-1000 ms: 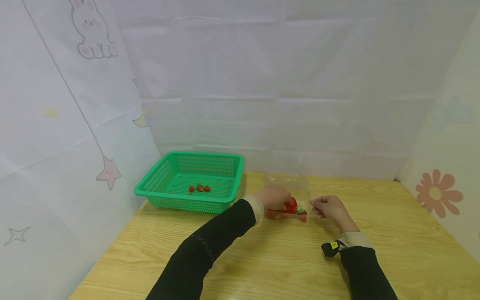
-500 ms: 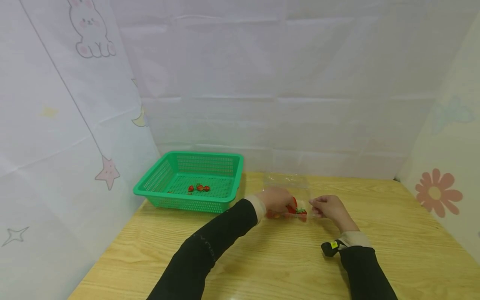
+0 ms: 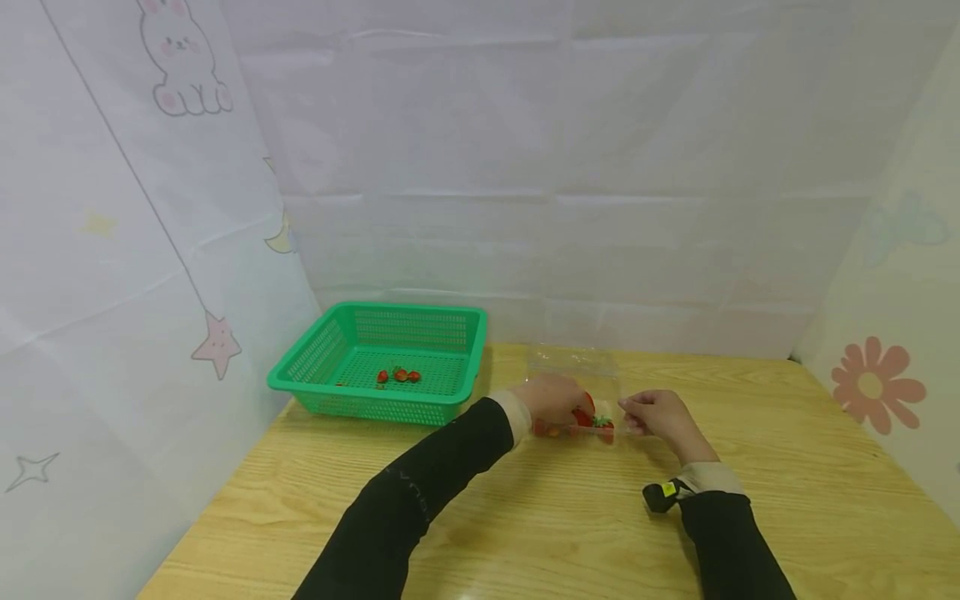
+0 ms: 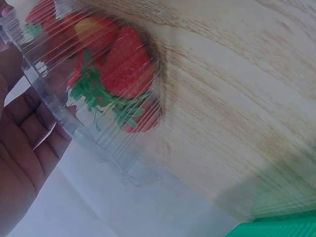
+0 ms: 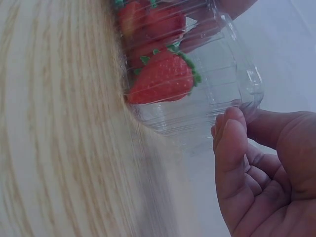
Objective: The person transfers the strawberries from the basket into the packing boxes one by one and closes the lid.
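Observation:
A clear plastic clamshell box (image 3: 617, 387) stands on the wooden table with its lid raised at the back. Several red strawberries (image 5: 165, 79) with green leaves lie inside, seen through the ribbed wall. My left hand (image 3: 553, 398) reaches into the box from the left. Its fingers are partly hidden but appear to hold a large strawberry (image 3: 587, 407) among the others. At the right side, my right hand (image 3: 663, 418) pinches the box rim between thumb and fingertips, clearest in the right wrist view.
A green plastic basket (image 3: 375, 400) stands left of the box, with several small strawberries (image 3: 401, 376) on its floor. White printed cloth (image 3: 525, 208) hangs behind the table (image 3: 540, 517) and along both sides.
My left hand has shifted slightly right within the box, and the large strawberry at its fingers is more covered than before. The right hand stays at the rim.

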A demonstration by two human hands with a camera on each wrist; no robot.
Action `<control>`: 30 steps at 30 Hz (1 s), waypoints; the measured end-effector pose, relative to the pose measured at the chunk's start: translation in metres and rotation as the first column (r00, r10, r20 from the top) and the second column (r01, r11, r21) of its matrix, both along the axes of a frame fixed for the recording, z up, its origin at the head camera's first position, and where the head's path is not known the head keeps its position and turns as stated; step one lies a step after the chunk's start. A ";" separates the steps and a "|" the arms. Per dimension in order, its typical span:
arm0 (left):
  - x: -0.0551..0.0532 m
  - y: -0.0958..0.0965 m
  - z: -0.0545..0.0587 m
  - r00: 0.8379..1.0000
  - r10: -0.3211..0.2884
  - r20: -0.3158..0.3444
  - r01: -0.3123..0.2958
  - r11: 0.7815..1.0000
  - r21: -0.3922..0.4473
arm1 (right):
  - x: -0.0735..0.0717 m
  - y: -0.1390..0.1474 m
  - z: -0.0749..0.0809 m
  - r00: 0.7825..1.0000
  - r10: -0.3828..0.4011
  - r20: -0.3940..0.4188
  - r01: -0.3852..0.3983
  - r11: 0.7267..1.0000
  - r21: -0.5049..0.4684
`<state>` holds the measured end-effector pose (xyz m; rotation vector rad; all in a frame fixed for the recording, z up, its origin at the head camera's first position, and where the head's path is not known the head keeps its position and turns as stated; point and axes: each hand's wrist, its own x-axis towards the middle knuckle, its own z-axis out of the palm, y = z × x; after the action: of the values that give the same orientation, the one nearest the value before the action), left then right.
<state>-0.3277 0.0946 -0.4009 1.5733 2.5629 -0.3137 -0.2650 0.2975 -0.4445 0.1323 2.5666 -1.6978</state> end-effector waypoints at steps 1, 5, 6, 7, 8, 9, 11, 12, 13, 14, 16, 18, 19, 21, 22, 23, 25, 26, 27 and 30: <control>0.001 -0.001 0.001 1.000 0.007 0.010 -0.007 1.000 0.006 | 0.000 0.000 0.000 1.000 -0.002 0.002 0.002 1.000 -0.002; 0.003 -0.004 0.006 0.999 0.026 0.040 -0.027 0.999 0.036 | 0.001 -0.001 -0.001 1.000 -0.010 0.006 0.010 1.000 -0.002; 0.003 -0.005 0.007 0.999 0.027 0.035 -0.029 0.999 0.045 | 0.001 0.000 -0.001 1.000 -0.004 0.004 0.004 1.000 0.002; 0.003 -0.007 0.009 0.999 0.029 0.029 -0.031 0.998 0.050 | 0.001 -0.001 -0.001 1.000 -0.011 0.007 0.011 1.000 0.000; 0.003 -0.009 0.011 0.999 0.024 0.022 -0.026 0.998 0.060 | 0.001 0.000 0.000 1.000 -0.007 0.004 0.007 1.000 0.002; 0.003 -0.012 0.014 0.999 0.026 0.025 -0.028 0.997 0.074 | 0.001 -0.001 0.000 1.000 -0.008 0.005 0.008 1.000 0.000; 0.002 -0.018 0.021 0.999 0.033 0.036 -0.036 0.995 0.097 | 0.001 -0.001 0.000 1.000 0.001 0.005 -0.001 1.000 0.004; 0.002 -0.023 0.025 0.998 0.041 0.052 -0.047 0.993 0.107 | 0.001 -0.001 0.001 1.000 0.006 0.004 -0.006 1.000 0.004; 0.002 -0.028 0.030 0.996 0.052 0.072 -0.060 0.991 0.118 | 0.002 -0.001 0.001 1.000 0.006 0.005 -0.006 1.000 0.003; 0.001 -0.034 0.034 0.994 0.058 0.096 -0.071 0.988 0.134 | 0.002 -0.001 0.002 1.000 0.012 0.005 -0.012 1.000 0.004; -0.001 -0.047 0.044 0.990 0.083 0.117 -0.101 0.983 0.154 | 0.002 -0.001 0.003 1.000 0.017 0.005 -0.017 1.000 0.006; -0.004 -0.061 0.054 0.984 0.106 0.140 -0.132 0.974 0.184 | 0.003 -0.002 0.005 1.000 0.018 0.008 -0.018 1.000 0.006; -0.005 -0.069 0.060 0.982 0.124 0.146 -0.151 0.969 0.197 | 0.003 -0.002 0.005 1.000 0.015 0.010 -0.016 1.000 0.005; -0.007 -0.086 0.070 0.978 0.153 0.143 -0.183 0.956 0.228 | 0.003 -0.002 0.005 1.000 0.013 0.012 -0.013 1.000 0.008; -0.008 -0.094 0.074 0.975 0.171 0.141 -0.201 0.949 0.243 | 0.003 -0.001 0.005 1.000 0.012 0.014 -0.012 1.000 0.010; -0.010 -0.102 0.079 0.971 0.186 0.150 -0.220 0.940 0.260 | 0.003 -0.001 0.005 1.000 0.008 0.016 -0.008 1.000 0.012; -0.013 -0.120 0.086 0.965 0.226 0.129 -0.255 0.925 0.282 | 0.003 -0.001 0.004 1.000 0.004 0.016 -0.004 1.000 0.015; -0.015 -0.128 0.089 0.964 0.239 0.116 -0.263 0.919 0.294 | 0.003 -0.001 0.004 1.000 0.005 0.017 -0.005 1.000 0.019; -0.017 -0.137 0.092 0.959 0.257 0.115 -0.280 0.912 0.298 | 0.003 -0.001 0.003 1.000 0.000 0.018 -0.001 1.000 0.018; -0.025 -0.161 0.097 0.944 0.305 0.123 -0.328 0.892 0.311 | 0.002 -0.001 0.004 1.000 0.000 0.011 0.000 1.000 0.023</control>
<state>-0.3524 -0.0659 -0.3039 1.1820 2.8636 0.2106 -0.2631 0.2967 -0.4409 0.1426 2.5789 -1.6639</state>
